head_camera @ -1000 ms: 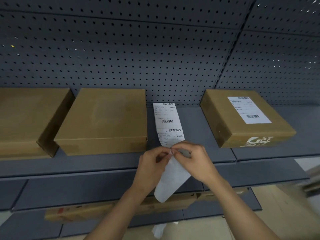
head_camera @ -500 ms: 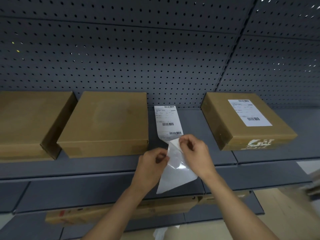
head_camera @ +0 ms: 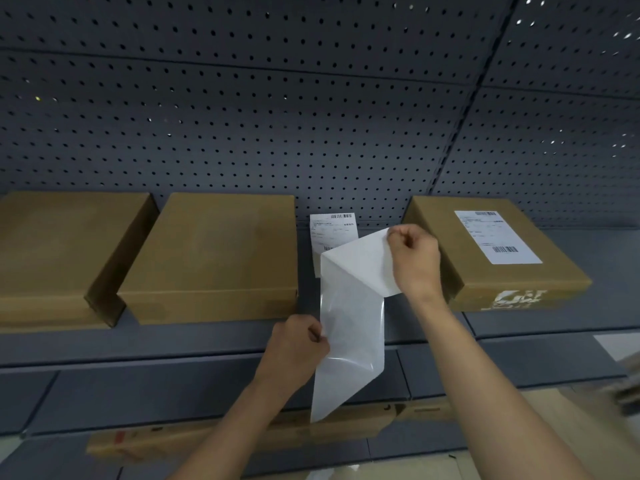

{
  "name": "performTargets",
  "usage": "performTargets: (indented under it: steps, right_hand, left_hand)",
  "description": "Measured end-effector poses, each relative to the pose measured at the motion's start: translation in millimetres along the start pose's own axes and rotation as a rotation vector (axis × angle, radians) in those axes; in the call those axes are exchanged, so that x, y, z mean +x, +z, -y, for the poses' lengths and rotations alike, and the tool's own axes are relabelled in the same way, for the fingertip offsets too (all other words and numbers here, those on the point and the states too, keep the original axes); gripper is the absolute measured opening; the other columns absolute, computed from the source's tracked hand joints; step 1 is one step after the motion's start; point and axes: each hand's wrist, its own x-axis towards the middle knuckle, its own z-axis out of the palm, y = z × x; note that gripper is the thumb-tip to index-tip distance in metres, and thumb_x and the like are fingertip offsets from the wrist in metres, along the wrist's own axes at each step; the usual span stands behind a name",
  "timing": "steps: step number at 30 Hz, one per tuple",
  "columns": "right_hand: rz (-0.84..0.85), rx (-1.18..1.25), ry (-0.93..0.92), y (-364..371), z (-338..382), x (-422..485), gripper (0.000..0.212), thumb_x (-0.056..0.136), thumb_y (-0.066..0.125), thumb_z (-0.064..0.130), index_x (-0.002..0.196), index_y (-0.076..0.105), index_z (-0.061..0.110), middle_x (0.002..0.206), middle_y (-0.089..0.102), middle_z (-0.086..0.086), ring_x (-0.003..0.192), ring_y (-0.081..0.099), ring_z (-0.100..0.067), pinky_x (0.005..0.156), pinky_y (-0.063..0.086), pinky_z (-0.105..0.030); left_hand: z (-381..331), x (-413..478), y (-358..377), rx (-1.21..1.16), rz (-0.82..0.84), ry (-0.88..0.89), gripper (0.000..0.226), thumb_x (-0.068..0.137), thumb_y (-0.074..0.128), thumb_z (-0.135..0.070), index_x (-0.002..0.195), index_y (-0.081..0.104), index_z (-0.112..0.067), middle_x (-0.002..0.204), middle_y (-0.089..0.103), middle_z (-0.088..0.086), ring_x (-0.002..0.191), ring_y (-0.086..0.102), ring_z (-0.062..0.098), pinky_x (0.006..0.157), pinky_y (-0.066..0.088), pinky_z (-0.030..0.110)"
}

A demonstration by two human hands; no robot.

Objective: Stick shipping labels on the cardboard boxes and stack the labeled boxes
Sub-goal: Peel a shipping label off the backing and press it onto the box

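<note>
1. Pinching the top corner of a white shipping label (head_camera: 363, 261), the right hand (head_camera: 414, 259) holds it lifted, its blank underside facing the camera. The grip is pressed together on the paper, thumb against curled fingers.
2. The left hand (head_camera: 298, 348) pinches the left edge of the glossy backing sheet (head_camera: 349, 341). Its grip is likewise tight on the sheet, which hangs down in front of the shelf (head_camera: 554, 317) edge.
3. Label and backing meet along a slanting line near the top of the sheet, and the label's lower corner hangs free beside the right wrist.
4. Both are held above the shelf, in the gap between the middle box (head_camera: 214, 254) and the right box (head_camera: 498, 282).
5. Behind them a printed label (head_camera: 332, 230) with barcodes lies flat on the shelf near the pegboard (head_camera: 242, 116). Its lower part is hidden by the lifted sheet.
6. The right box carries a stuck label (head_camera: 497, 237) on its top face.
7. The middle box and the left box (head_camera: 52, 258) show plain brown tops and sit close beside each other on the same shelf.
8. A long piece of cardboard (head_camera: 207, 438) lies on a lower shelf beneath the forearms.
</note>
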Motion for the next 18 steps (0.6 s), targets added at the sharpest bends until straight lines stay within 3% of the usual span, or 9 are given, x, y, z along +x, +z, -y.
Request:
performTargets:
  steps: [2, 7, 18]
  right_hand:
    - [-0.033, 0.008, 0.001, -3.3, 3.1, 7.8, 0.014, 0.094, 0.056, 0.015, 0.085, 0.066, 0.015, 0.086, 0.068, -0.011, 0.077, 0.053, -0.013, 0.065, 0.043, -0.019]
    - [-0.125, 0.051, -0.002, -11.9, 6.0, 18.4, 0.017, 0.096, 0.056, 0.016, 0.08, 0.063, 0.018, 0.079, 0.06, -0.002, 0.072, 0.05, -0.011, 0.057, 0.04, -0.007]
    - [-0.321, 0.221, 0.063, -24.1, 9.8, 28.5, 0.017, 0.094, 0.056, 0.016, 0.099, 0.069, 0.007, 0.086, 0.065, 0.002, 0.077, 0.057, -0.007, 0.076, 0.045, -0.02]
  left_hand:
    - [1.5, -0.5, -1.1, 0.004, 0.009, -0.007, 0.009, 0.084, 0.065, -0.012, 0.077, 0.068, -0.006, 0.072, 0.069, 0.008, 0.063, 0.062, 0.014, 0.054, 0.044, 0.02]
    - [5.3, -2.6, -3.4, 0.016, 0.05, -0.019, 0.009, 0.083, 0.065, -0.012, 0.075, 0.066, -0.008, 0.07, 0.065, 0.003, 0.06, 0.057, 0.005, 0.049, 0.041, 0.01]
    - [8.7, -7.4, -4.2, 0.03, 0.079, 0.009, 0.007, 0.084, 0.066, -0.013, 0.08, 0.067, -0.007, 0.077, 0.064, 0.001, 0.068, 0.059, 0.005, 0.058, 0.043, 0.013]
